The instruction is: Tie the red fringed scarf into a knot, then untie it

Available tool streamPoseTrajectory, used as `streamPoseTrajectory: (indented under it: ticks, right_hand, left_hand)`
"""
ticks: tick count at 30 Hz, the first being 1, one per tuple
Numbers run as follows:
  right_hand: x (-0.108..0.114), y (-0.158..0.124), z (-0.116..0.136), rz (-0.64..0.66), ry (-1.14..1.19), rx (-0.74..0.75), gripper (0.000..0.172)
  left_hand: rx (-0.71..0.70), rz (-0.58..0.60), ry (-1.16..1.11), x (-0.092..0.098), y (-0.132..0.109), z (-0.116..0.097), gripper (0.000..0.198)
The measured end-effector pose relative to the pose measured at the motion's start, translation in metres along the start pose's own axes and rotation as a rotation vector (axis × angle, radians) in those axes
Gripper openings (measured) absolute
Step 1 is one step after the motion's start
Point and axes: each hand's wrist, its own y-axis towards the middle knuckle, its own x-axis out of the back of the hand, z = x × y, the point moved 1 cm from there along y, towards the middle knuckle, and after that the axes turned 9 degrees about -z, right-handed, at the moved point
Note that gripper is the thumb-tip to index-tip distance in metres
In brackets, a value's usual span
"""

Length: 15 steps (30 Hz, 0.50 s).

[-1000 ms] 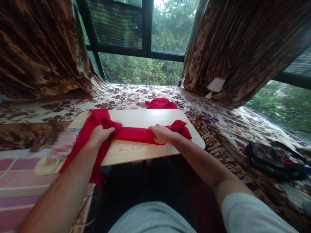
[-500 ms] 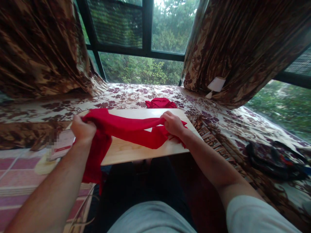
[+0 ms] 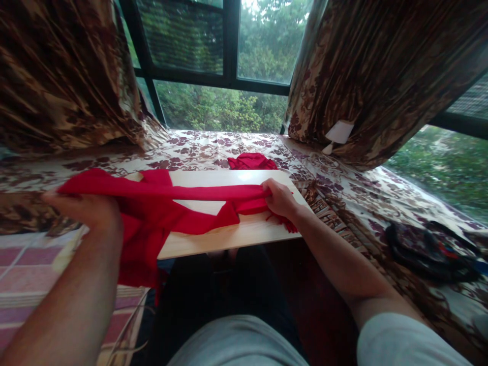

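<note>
A long red scarf (image 3: 198, 192) with a fringed right end stretches sideways over the light wooden board (image 3: 229, 241). My right hand (image 3: 281, 199) pinches its upper edge close to the fringe, low over the board's right part. Off the board's left side, my left hand (image 3: 89, 207) holds the other stretch of scarf, its fingers long and partly covered by the cloth and blurred. Between the hands the upper strip is fairly taut, while a looser strip sags below it and lies on the board. Part of the scarf hangs down past the board's left edge.
Behind the board, a bunched red cloth (image 3: 252, 161) lies on the floral-covered ledge (image 3: 194, 147). A small white lamp (image 3: 339, 133) stands at the back right. A dark bag (image 3: 430, 254) rests at the right. Striped fabric (image 3: 23, 284) spreads at the left.
My left hand has moved out to the left, drawing the scarf longer and straighter. My right hand has shifted slightly right, still on the scarf.
</note>
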Motion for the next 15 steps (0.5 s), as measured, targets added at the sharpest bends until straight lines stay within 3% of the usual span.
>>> streamPoseTrajectory:
  ticks: [3, 7, 8, 11, 13, 15]
  right_hand:
    - [-0.015, -0.002, 0.005, 0.140, -0.057, -0.018, 0.032]
    - [-0.038, -0.006, 0.003, 0.334, -0.067, -0.007, 0.064]
    - [-0.042, -0.006, 0.001, 0.392, -0.078, -0.020, 0.061]
    - [-0.046, -0.001, -0.004, 0.515, -0.162, -0.094, 0.031]
    - [-0.039, 0.005, -0.009, 0.391, -0.262, -0.176, 0.021]
    - [-0.028, 0.011, -0.013, 0.133, -0.368, -0.273, 0.024]
  left_hand:
    - [-0.139, -0.145, 0.044, -0.002, 0.011, 0.014, 0.023]
    - [-0.216, -0.050, 0.080, -0.005, 0.010, 0.028, 0.020]
    - [-0.226, -0.031, 0.067, -0.006, 0.007, 0.028, 0.018]
    - [-0.212, 0.002, 0.028, -0.012, -0.002, 0.023, 0.013]
    - [-0.206, 0.026, -0.013, -0.017, -0.007, 0.018, 0.014]
    - [-0.224, 0.023, -0.067, -0.020, -0.009, 0.013, 0.017]
